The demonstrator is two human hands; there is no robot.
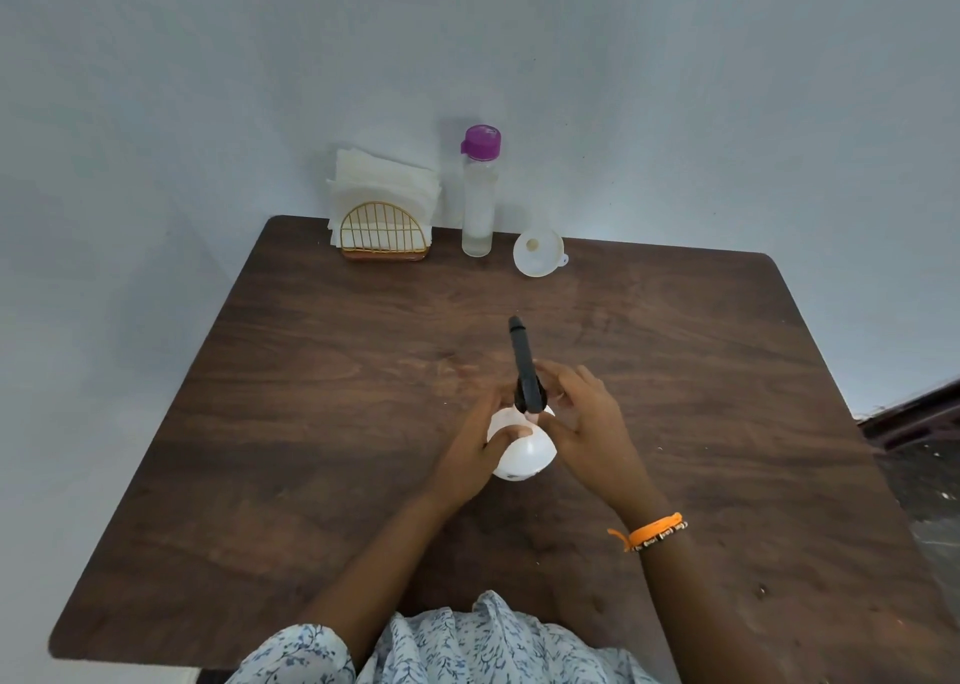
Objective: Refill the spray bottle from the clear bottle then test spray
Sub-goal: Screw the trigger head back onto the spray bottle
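Both hands around white spray bottle on table: left hand gripping its body, right hand curled at black sprayer head. Well beyond hands: funnel, clear bottle, napkin holder.

There is just one view, worn on the person's head, looking forward and steeply down over the worktop from its near edge toward the far edge and the wall behind; wide-angled, close above both forearms, taking in all four corners
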